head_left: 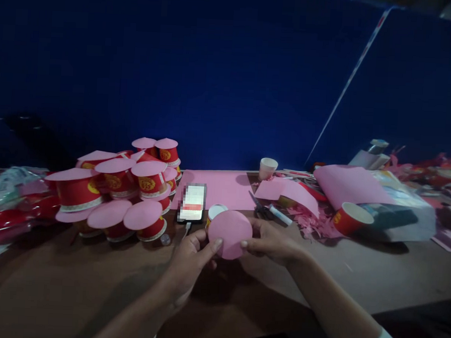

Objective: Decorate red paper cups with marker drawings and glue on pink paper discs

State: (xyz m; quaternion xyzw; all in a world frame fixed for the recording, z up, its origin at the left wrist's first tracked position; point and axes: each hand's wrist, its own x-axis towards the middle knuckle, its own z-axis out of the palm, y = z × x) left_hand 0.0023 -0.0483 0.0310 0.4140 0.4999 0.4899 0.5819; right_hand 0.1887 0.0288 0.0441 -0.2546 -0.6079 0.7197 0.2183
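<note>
A round pink paper disc is held up over the table between both hands. My left hand pinches its left edge, thumb on the near face. On the right edge my right hand grips it the same way. Just behind the disc stands a small round container with a pale top, partly hidden by the paper. Dark-handled scissors and a white tube-like stick lie beyond my right hand.
Red cups with pink discs on top are stacked at the left. A plugged-in phone lies near a pink sheet. Right of centre are a white cup, pink scraps and a tipped red cup.
</note>
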